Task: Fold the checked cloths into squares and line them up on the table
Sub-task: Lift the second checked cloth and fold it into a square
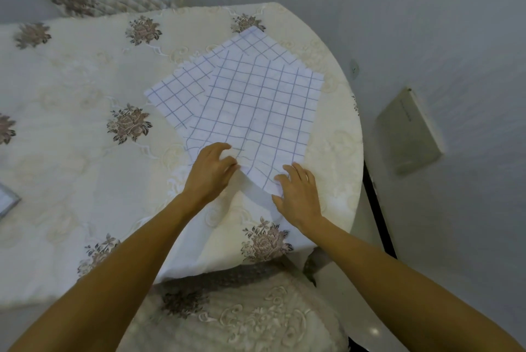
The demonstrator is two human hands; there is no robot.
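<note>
the table point(85, 90), under its flowered cover, is carrying both cloths near its right edge, and neither is showing a fold yet, so the work is only beginning. the upper checked cloth point(256, 107) is lying open and flat, askew over the lower checked cloth point(176, 95), which is peeking out at the far and left sides (no lined-up squares are showing anywhere). the left hand point(210, 172) is curling its fingers and seemingly pinching the upper cloth's near edge, where a wrinkle is forming. the right hand point(299, 198) is resting loosely spread fingers on the near corner. both folds and the lining-up are waiting.
</note>
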